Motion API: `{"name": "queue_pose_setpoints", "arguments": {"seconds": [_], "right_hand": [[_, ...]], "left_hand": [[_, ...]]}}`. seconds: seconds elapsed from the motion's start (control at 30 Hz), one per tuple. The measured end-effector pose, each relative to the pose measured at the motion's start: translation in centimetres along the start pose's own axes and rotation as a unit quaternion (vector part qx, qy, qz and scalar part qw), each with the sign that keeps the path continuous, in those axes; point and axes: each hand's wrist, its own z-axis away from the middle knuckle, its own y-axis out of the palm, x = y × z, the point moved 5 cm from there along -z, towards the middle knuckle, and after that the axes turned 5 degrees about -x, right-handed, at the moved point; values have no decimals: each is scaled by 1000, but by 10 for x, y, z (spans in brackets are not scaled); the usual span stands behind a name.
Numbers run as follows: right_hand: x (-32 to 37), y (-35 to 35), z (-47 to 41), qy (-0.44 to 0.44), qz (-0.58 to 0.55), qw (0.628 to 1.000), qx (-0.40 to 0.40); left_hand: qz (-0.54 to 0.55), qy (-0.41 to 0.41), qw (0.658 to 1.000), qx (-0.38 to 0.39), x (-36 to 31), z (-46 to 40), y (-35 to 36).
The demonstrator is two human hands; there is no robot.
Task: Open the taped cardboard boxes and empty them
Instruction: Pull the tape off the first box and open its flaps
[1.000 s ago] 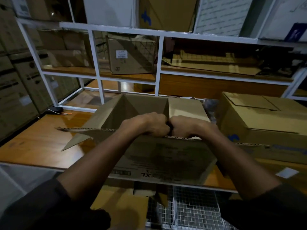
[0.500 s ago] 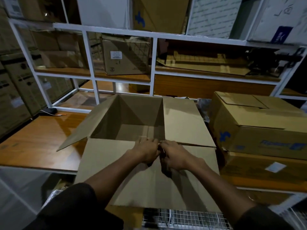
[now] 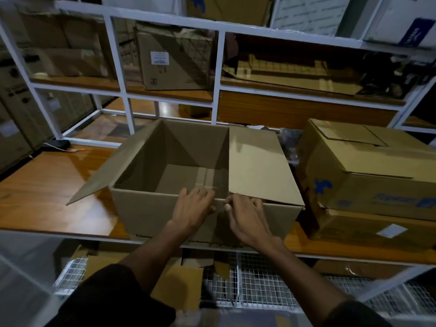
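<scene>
- Head view: an open cardboard box (image 3: 165, 208) stands upright on the wooden shelf board (image 3: 47, 185), near its front edge. The inside shows bare cardboard only, with a strip of tape along the bottom seam.
- The box's left flap (image 3: 111, 171) splays outward and down over the shelf; the right flap (image 3: 257, 166) lies folded out to the right, roughly level.
- Left hand (image 3: 193, 208) rests on the top rim of the near wall, fingers bent over the edge into the box, thumb on the outer face. It grips the rim.
- Right hand (image 3: 245, 215) sits just beside the left, almost touching it, fingers curled over the same rim where the right flap begins, thumb on the outer face. It also holds the rim.
- Both sleeves are dark; forearms bare.
- A second cardboard box (image 3: 368, 168) with a blue mark sits to the right, close by the open one, its top flaps closed. It rests on a flatter carton (image 3: 377, 225) bearing a white label.
- A labelled box (image 3: 174, 60) stands on the upper shelf of the white metal rack (image 3: 217, 74).
- Wire mesh baskets (image 3: 259, 286) lie below the shelf board.
- A small dark device with an orange cable (image 3: 59, 145) lies at the far left of the shelf.
</scene>
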Motion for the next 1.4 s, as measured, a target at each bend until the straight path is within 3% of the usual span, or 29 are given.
{"name": "queue_pose_setpoints", "arguments": {"seconds": [0.23,0.4,0.53,0.73,0.83,0.97,1.03,1.2,1.3,1.4], "right_hand": [[-14,4,-8,91,52,994,-33],[-30,-19,-22,94,39,992,-69],[-52,-33,-28,69,105,987,-105],[-70,-24,-31,106,136,985,-35],[-72,-16,-34,117,104,988,5],[-69,-10,-37,131,106,986,8],[-65,-7,-40,138,107,985,10],[-61,-6,-41,150,101,983,18],[-60,-5,-38,156,98,983,17],[-53,2,-38,170,69,983,17]], "left_hand": [[23,9,1000,-14,33,22,-6],[20,16,999,-33,45,33,-2],[6,5,999,-37,53,39,2],[-28,-11,998,-56,70,51,4],[-28,-37,998,-30,74,54,-3],[39,-106,992,58,54,35,-22],[59,-80,992,73,24,14,-25],[34,-21,999,19,-35,-16,-10],[-22,-33,998,-49,-28,-2,-2],[-30,-40,996,-70,-14,7,0]]}}
